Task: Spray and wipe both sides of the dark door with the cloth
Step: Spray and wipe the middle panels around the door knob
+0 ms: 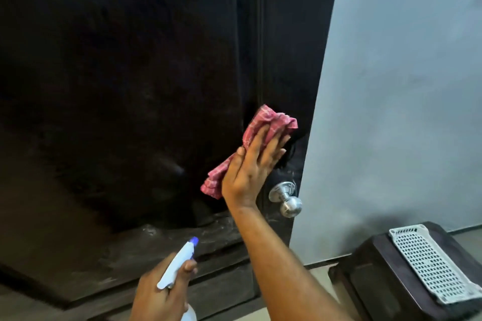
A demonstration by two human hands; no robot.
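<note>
Dark door (117, 86) is seen filling the view; it is judged stiff and heavy. Red checked cloth (271, 122) is pressed flat against it, just above the door knob (287, 200), by the right grip (250, 169), fingers straight, nothing clasped. Cloth is judged soft, light and slip-prone, best held mid-bunch. Spray bottle (177, 266) is clasped in the left grip (159, 294).

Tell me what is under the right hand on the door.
Under the right hand lies a red checked cloth, pressed flat against the dark door above the metal doorknob. The patch of door beneath the cloth is covered, so its state cannot be seen.
</note>
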